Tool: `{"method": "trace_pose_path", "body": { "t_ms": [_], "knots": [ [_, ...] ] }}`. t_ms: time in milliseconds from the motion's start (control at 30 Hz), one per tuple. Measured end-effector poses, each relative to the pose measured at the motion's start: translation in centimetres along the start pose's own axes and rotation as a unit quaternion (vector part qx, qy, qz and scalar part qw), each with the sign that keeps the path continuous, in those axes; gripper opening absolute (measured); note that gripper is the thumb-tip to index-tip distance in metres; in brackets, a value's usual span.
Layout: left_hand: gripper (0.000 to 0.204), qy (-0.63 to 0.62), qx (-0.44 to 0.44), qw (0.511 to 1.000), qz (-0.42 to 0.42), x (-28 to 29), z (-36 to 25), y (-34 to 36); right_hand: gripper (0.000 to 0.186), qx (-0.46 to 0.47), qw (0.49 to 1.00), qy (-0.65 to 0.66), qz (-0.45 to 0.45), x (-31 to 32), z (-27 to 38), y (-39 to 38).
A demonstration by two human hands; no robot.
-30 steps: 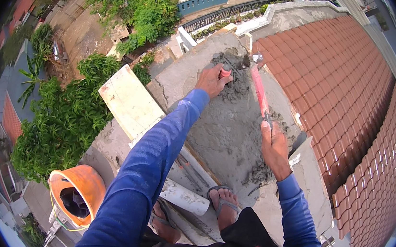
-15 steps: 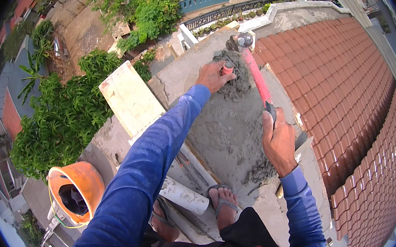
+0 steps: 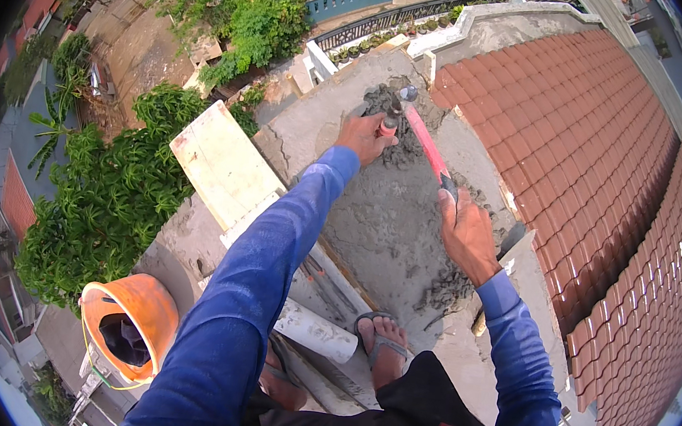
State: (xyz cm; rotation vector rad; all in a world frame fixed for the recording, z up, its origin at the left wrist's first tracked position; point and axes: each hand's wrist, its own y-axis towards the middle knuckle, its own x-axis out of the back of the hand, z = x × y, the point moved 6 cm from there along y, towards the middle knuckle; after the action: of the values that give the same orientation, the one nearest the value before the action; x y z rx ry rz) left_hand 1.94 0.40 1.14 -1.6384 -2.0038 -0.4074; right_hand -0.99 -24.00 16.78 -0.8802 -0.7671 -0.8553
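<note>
My left hand (image 3: 360, 138) is closed round the red grip of a short upright tool that looks like a chisel (image 3: 389, 122); its lower end is hidden. Dark grey rubble (image 3: 379, 99) lies around that spot on the cement surface (image 3: 381, 226). In my right hand (image 3: 471, 237) is a hammer (image 3: 424, 134) with a pink-red handle and a black grip end. Its metal head hangs just beside and beyond the top of the chisel; I cannot tell whether they touch.
Brown roof tiles (image 3: 556, 144) slope along the right. On the left lie a pale board (image 3: 225, 169) and an orange bucket (image 3: 156, 310) with something dark inside. A white pipe (image 3: 316, 333) lies by my sandalled feet. Beyond the left edge, trees (image 3: 111, 189) stand lower down.
The hammer has come down toward the top of the chisel, and my right hand has shifted slightly left with it. My left hand keeps its hold, almost in place.
</note>
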Motion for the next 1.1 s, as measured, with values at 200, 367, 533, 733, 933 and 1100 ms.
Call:
{"method": "trace_pose_path", "body": {
  "t_ms": [200, 367, 533, 733, 933, 1100],
  "knots": [
    [0.045, -0.151, 0.063, 0.977, -0.137, 1.6, 0.6, -2.9, 0.062, -0.010, 0.995, 0.076, -0.069, 2.6, 0.9, -2.4],
    [0.041, -0.208, 0.078, 0.960, -0.169, 0.2, 2.0, -2.5, 0.077, -0.012, 0.993, 0.108, -0.049, 2.6, 1.1, -2.2],
    [0.028, -0.164, 0.028, 0.967, -0.193, 3.8, -0.2, -2.8, 0.075, -0.021, 0.998, 0.054, -0.033, 0.1, -1.3, -2.0],
    [0.033, -0.246, 0.077, 0.894, -0.367, 16.4, -3.1, -13.4, 0.067, -0.045, 0.998, -0.030, -0.024, -1.2, -3.6, -1.0],
    [0.028, 0.048, 0.163, 0.921, -0.350, 21.2, 2.2, -22.2, 0.061, -0.001, 0.997, -0.069, 0.035, -2.2, 0.3, 2.0],
    [0.049, 0.195, 0.271, 0.905, -0.263, 18.6, 9.0, -24.8, 0.052, 0.076, 0.962, -0.254, 0.062, -5.7, -0.9, 5.5]
  ]
}}
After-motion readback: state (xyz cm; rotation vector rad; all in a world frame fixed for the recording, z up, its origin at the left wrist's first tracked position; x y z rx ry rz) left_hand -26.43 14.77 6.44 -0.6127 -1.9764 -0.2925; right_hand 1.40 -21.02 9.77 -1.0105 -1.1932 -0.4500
